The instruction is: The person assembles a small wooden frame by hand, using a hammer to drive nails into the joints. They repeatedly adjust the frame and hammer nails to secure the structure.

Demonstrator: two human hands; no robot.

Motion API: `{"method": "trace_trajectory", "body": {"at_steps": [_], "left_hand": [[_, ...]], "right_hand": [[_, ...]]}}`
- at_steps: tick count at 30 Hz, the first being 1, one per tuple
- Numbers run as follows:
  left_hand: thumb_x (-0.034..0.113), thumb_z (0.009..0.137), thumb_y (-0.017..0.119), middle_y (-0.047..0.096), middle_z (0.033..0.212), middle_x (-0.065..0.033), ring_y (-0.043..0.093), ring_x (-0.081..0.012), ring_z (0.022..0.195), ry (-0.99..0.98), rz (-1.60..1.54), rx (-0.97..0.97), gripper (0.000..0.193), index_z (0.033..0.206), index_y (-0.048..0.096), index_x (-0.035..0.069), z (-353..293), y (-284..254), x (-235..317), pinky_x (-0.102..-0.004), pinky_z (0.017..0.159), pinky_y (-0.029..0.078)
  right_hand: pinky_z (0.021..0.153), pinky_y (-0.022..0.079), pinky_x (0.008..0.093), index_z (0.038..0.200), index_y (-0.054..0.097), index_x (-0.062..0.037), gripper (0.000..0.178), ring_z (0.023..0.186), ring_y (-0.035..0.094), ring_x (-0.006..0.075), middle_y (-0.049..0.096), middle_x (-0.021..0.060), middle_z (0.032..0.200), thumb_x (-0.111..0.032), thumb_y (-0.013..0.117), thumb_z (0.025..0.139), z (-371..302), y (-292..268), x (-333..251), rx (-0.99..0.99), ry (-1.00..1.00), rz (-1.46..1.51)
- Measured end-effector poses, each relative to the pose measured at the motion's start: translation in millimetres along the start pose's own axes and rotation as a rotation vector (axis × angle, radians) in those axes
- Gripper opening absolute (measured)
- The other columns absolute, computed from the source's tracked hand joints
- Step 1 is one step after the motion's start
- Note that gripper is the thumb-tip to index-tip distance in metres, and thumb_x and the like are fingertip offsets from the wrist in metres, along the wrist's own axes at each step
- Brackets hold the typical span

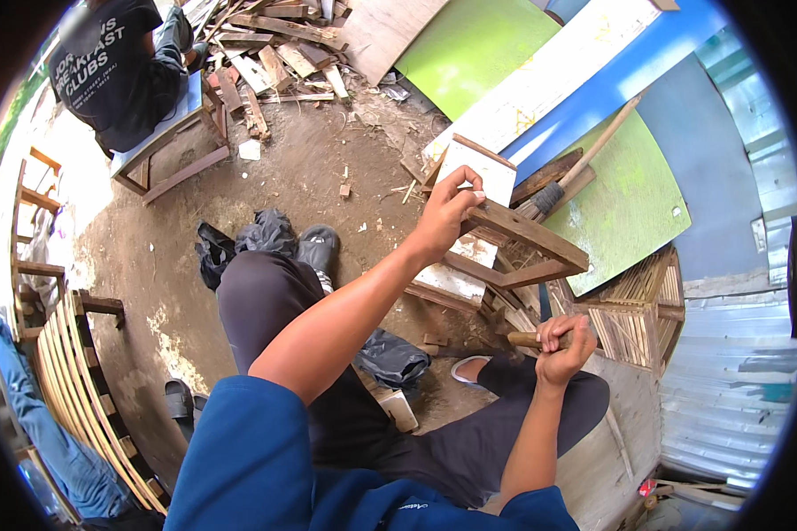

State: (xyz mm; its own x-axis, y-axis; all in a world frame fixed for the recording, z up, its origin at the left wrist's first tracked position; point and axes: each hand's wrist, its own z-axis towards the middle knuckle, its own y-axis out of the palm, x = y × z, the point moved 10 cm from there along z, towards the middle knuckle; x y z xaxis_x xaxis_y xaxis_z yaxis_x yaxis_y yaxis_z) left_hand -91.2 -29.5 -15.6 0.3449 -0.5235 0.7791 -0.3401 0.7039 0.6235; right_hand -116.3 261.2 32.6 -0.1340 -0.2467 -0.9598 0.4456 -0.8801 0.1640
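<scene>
My left hand point(452, 211) is closed at the far end of a brown wooden frame point(531, 235), its thumb and fingers curled together by the upper bar. Whether something small is pinched between the fingertips is too fine to see. The frame stands tilted in front of me, near a white board point(450, 281) edged with wood. In my right hand point(565, 347), closed in a fist, is a wooden handle point(524, 340) whose end sticks out to the left. The working end of that tool cannot be made out. A dark flat strip point(545, 301) shows just beyond this hand.
Scrap wood point(279, 57) is piled at the back. Another person point(106, 71) sits on a bench point(173, 119) at the far left. Green and blue panels point(633, 208) lean at the right, beside a slatted wooden piece point(633, 323). A slatted chair point(84, 380) stands at the left.
</scene>
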Motion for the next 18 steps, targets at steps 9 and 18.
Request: {"method": "trace_trajectory", "body": {"at_steps": [9, 18], "left_hand": [[0.016, 0.093, 0.06, 0.046, 0.078, 0.0055, 0.041, -0.0052, 0.074, 0.033, 0.068, -0.017, 0.009, 0.096, 0.055, 0.009, -0.8, 1.5, 6.3, -0.024, 0.065, 0.032], [0.016, 0.095, 0.056, 0.043, 0.075, 0.0076, 0.035, -0.004, 0.067, 0.049, 0.066, -0.058, 0.009, 0.096, 0.061, 0.008, -1.9, 4.0, 5.6, -0.0241, 0.061, 0.027]], "right_hand": [[0.054, 0.04, 0.0332, 0.072, 0.046, -0.0051, 0.038, 0.047, 0.037, 0.0125, 0.041, 0.0027, 0.054, -0.02, 0.05, 0.107, 15.8, 69.3, 16.6, -0.177, -0.141, 0.15], [0.071, 0.051, 0.034, 0.082, 0.062, 0.0018, 0.032, 0.065, 0.063, 0.0196, 0.065, 0.0108, 0.075, -0.018, 0.058, 0.107, 20.7, 52.0, 31.7, -0.041, -0.09, -0.402]]}}
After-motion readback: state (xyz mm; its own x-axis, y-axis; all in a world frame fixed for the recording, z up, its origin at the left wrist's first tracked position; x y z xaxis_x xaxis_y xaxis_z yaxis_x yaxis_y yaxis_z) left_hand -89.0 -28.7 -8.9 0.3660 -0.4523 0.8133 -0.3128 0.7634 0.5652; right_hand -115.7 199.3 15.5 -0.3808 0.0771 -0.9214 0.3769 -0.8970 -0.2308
